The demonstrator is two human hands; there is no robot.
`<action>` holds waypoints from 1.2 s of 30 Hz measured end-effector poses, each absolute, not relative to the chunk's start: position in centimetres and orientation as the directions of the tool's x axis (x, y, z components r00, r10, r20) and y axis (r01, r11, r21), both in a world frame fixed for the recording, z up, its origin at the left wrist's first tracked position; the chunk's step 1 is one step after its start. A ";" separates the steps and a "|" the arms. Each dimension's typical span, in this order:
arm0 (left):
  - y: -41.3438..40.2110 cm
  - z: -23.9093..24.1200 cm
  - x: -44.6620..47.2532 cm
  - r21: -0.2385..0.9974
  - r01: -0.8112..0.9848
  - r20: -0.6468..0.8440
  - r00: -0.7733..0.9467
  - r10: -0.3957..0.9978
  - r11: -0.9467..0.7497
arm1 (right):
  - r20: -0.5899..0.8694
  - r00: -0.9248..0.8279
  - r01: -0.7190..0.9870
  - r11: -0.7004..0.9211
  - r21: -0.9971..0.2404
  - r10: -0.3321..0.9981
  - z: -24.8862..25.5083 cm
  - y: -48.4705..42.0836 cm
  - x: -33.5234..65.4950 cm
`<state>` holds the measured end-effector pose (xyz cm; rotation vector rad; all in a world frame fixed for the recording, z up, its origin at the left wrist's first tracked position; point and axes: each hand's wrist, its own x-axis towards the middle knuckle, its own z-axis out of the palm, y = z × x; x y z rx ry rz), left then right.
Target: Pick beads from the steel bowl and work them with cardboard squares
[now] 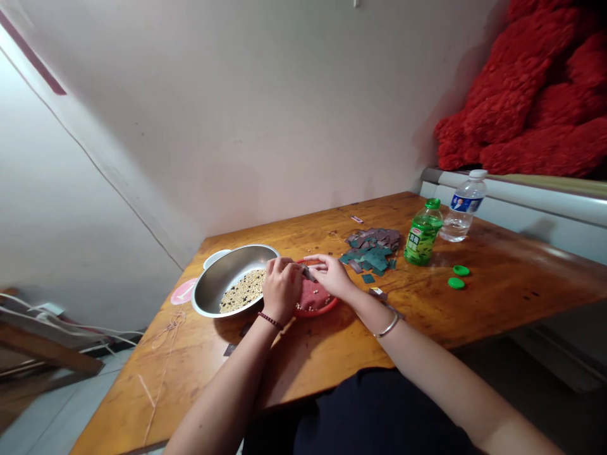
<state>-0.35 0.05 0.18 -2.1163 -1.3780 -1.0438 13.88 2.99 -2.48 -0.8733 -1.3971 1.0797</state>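
Note:
My left hand (282,292) is closed, its fingers curled beside the right rim of a steel bowl (213,287). Pale, bead-like grains (244,291) mixed with black ones lie in that bowl. My right hand (332,276) pinches a small dark piece (308,273), perhaps paper or cloth, and the left fingertips meet it from the other side. Both hands are over a red plastic basket (327,308) that contains a red cloth-like or powdery layer (313,296) with a few pale grains on it. The left fingertips are partly hidden.
Dark green and brown square scraps (372,249) are heaped right of the basket. Beyond them stand a green drink bottle (422,234) and a clear water bottle (462,208). Two green caps (456,283) lie nearby. Loose string (164,360) trails along the table's (118,404) left side.

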 end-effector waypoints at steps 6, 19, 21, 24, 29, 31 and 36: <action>-0.1 0.2 -0.3 0.023 0.884 0.752 0.293 0.591 -0.467 | 0.317 -0.131 -0.082 0.309 -0.948 0.939 -2.6 3.0 14.0; 0.1 0.3 -0.5 0.035 0.910 0.748 0.250 0.615 -0.412 | 0.271 -0.137 -0.056 0.265 -0.963 0.953 -2.7 3.0 14.1; 0.2 0.3 -0.6 0.039 0.913 0.744 0.245 0.621 -0.407 | 0.265 -0.145 -0.050 0.260 -0.964 0.953 -2.8 3.0 14.1; 0.2 0.2 -0.6 0.051 0.910 0.736 0.245 0.632 -0.412 | 0.274 -0.150 -0.052 0.269 -0.962 0.950 -2.7 3.0 14.2; 0.2 0.3 -0.6 0.071 0.910 0.752 0.220 0.622 -0.408 | 0.279 -0.140 -0.073 0.271 -0.960 0.950 -2.6 3.0 14.2; 0.1 0.4 -0.6 0.072 0.907 0.755 0.222 0.617 -0.415 | 0.274 -0.139 -0.074 0.266 -0.961 0.952 -2.6 3.0 14.2; -0.1 0.3 -0.4 0.079 0.886 0.742 0.254 0.620 -0.458 | 0.287 -0.130 -0.069 0.280 -0.958 0.949 -2.6 3.0 14.1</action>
